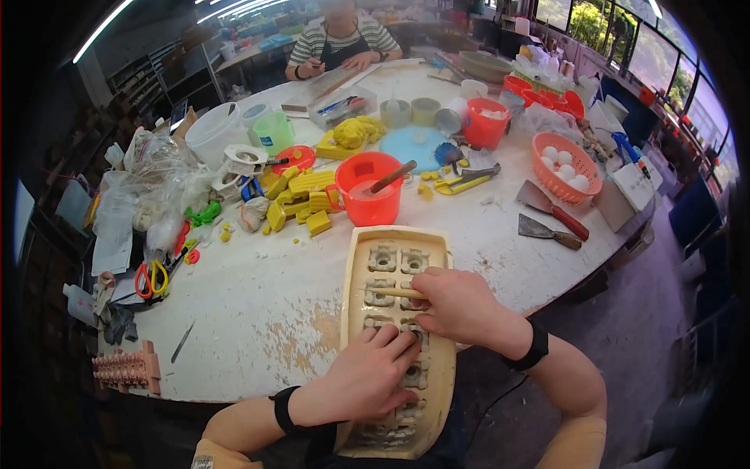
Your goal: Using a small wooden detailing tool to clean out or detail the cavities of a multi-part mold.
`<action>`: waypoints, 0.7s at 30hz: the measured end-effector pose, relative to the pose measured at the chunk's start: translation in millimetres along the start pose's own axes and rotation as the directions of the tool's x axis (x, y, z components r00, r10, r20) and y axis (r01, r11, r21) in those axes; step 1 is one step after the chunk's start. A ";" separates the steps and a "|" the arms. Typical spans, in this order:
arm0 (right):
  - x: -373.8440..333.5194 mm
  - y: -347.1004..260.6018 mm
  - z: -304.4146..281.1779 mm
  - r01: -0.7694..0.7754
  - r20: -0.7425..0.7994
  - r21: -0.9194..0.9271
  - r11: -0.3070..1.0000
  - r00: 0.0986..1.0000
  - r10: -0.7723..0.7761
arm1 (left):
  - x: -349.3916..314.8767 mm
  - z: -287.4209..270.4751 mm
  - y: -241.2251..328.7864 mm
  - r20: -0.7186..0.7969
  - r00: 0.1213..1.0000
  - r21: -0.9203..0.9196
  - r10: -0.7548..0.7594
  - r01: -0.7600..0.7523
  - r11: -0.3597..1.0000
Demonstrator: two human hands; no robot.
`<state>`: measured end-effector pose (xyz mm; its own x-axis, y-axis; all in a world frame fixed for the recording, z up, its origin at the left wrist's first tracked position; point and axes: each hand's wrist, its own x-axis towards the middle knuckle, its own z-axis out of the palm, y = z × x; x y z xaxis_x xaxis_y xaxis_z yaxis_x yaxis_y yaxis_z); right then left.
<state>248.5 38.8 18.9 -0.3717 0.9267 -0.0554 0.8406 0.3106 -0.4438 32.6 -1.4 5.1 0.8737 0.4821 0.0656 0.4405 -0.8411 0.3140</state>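
A long cream-coloured mould tray with two rows of square, grey-lined hollows tilts from the table edge down toward my lap. In my right hand is a thin, pointed wooden stick, held closed between the fingers. Its tip lies across a hollow in the left row. My left hand rests on the lower half of the tray, fingers stretched out and somewhat apart, covering several hollows. It holds nothing that I can see. Just beyond the tray's far end stands a red mug-like bucket with a brown-handled tool in it.
Yellow blocks crowd left of the bucket. Two scrapers and an orange basket of white balls lie right. Scissors, a thin blade and a pink ridged piece are left. Across the table sits another person.
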 end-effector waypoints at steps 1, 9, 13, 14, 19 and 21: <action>3.0 -0.2 -0.4 0.044 0.027 -0.053 0.998 0.999 -0.042 | -0.3 0.5 0.4 -0.007 1.000 -0.011 -0.008 0.008 1.000; 19.8 5.0 -8.5 0.102 0.172 -0.145 0.984 0.982 -0.077 | 0.7 -2.4 -1.9 0.027 0.999 -0.073 -0.028 0.030 0.997; 24.1 1.1 -10.7 0.043 0.212 -0.112 0.993 0.977 -0.018 | -1.1 -2.5 -2.9 0.029 0.999 -0.070 -0.043 0.045 0.997; 24.3 1.2 -10.6 0.008 0.215 -0.122 0.993 0.976 0.019 | 0.6 -5.3 -2.8 0.037 0.999 -0.081 -0.038 0.041 0.996; 20.5 7.7 2.7 -0.076 0.146 -0.052 0.996 0.986 0.083 | 6.4 -2.3 -3.4 -0.004 0.999 -0.139 -0.046 0.045 0.989; 17.1 11.2 10.4 -0.068 0.088 0.014 0.998 0.994 0.066 | 5.5 -2.9 -2.3 -0.004 0.998 -0.127 -0.061 0.060 0.990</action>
<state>247.4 56.0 3.7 -0.3486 0.9229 -0.1634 0.8582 0.2443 -0.4514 35.7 3.9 7.6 0.8442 0.5338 0.0499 0.4626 -0.7724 0.4352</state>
